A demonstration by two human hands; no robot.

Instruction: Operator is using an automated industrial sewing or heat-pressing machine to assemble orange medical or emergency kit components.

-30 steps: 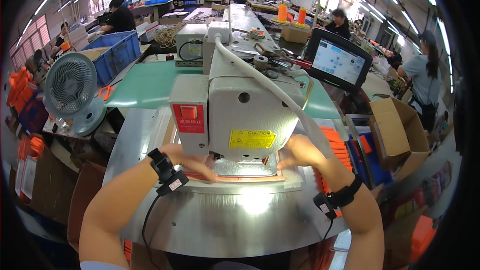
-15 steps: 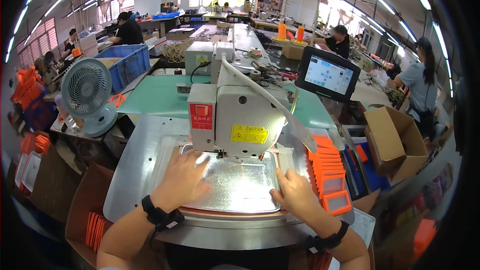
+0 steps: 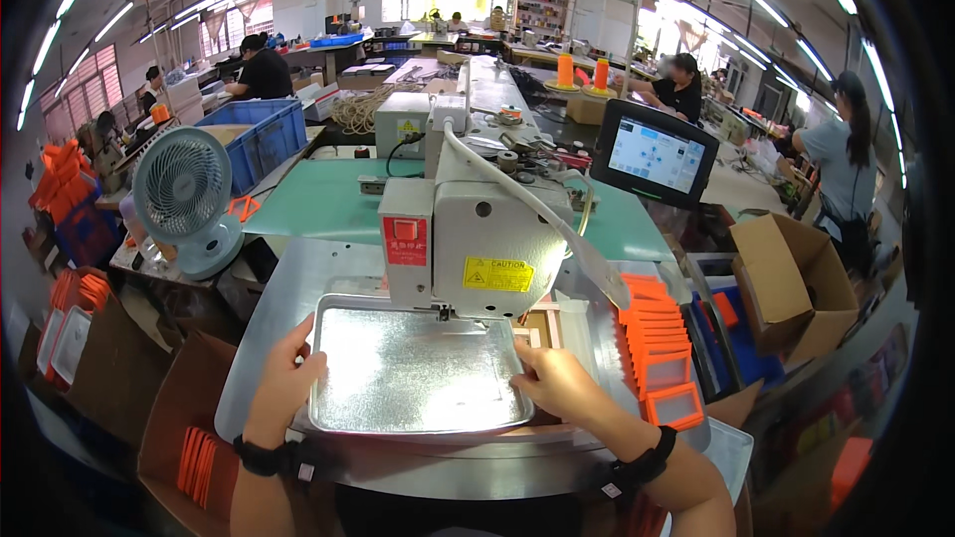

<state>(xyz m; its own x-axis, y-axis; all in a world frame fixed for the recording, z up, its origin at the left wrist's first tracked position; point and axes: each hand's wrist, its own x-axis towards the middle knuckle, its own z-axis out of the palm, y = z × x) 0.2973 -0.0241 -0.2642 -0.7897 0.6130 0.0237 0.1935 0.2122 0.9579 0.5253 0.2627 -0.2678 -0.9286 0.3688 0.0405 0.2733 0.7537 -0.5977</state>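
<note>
A shallow silver metal tray (image 3: 418,368) with rounded corners lies in front of the head of a white-grey sewing machine (image 3: 489,234), its far edge close to the needle area. My left hand (image 3: 282,378) is closed on the tray's left rim, thumb and fingers at the edge. At the opposite rim, my right hand (image 3: 559,380) grips the right side, and its fingertips are partly hidden. Beneath and to the right of the tray, part of a pale frame (image 3: 547,323) shows on the metal work plate (image 3: 269,338).
Overlapping orange-framed pieces (image 3: 662,348) are lined up to the right. A touch screen (image 3: 654,152) stands beyond them. At left are a fan (image 3: 182,184), a blue crate (image 3: 264,139) and a cardboard box (image 3: 174,408) holding orange pieces. An open carton (image 3: 796,278) sits at right; other people work farther back.
The tray has shifted left, uncovering part of the frame at its right. My left hand has gone from over the tray to its left rim; my right hand has moved left with the tray.
</note>
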